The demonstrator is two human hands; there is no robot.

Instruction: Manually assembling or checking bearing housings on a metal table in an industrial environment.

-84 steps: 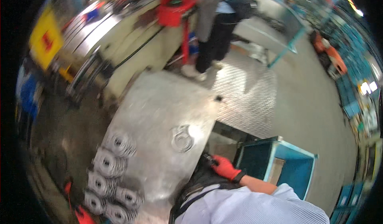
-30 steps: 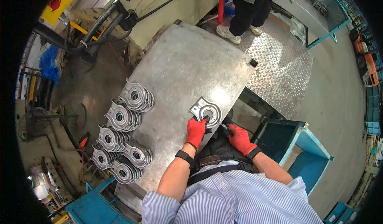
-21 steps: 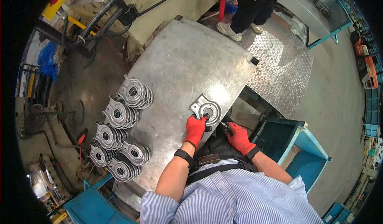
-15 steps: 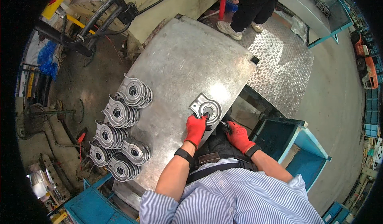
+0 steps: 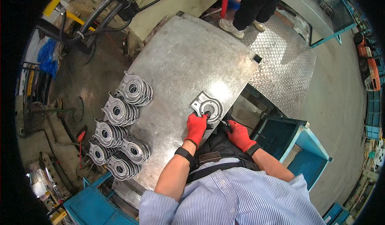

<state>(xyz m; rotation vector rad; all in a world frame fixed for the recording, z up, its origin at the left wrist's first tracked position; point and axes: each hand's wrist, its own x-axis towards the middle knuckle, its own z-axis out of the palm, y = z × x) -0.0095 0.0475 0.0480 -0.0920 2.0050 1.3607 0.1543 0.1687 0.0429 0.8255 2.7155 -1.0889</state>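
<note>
Black-tipped fingers (image 5: 207, 115) of the person's red-gloved left hand (image 5: 196, 129) are bent over the near rim of a silver, ring-shaped metal part with a flat tab (image 5: 206, 100), gripping it near the table's right edge, close to the body. Whether the part lies fully flat is hard to tell. Fingers of the red-gloved right hand (image 5: 240, 137) are curled closed around a slim dark tool (image 5: 225, 123), its thin metal tip pointing toward the part's right side (contact there is too small to make out).

Beneath is a broad, scuffed grey metal table (image 5: 180, 60), set at a slant, with a bright patch of glare beside the part. Six leaning stacks of similar silver ring-shaped parts (image 5: 117, 110) crowd its left edge, their tabs mostly facing outward to the left.

Beyond the far right corner, a diamond-patterned metal floor plate (image 5: 286, 56) shines on a smooth grey floor (image 5: 335, 84). Another person in dark trousers (image 5: 258, 9) and pale shoes stands on it, next to a red upright post (image 5: 225, 1). A cream-coloured machine body (image 5: 166, 14) rises behind the table. To the right sits an open blue metal bin (image 5: 308, 165); at lower left, a blue metal box (image 5: 98, 207). Crumpled blue plastic (image 5: 48, 56) hangs at far left.
</note>
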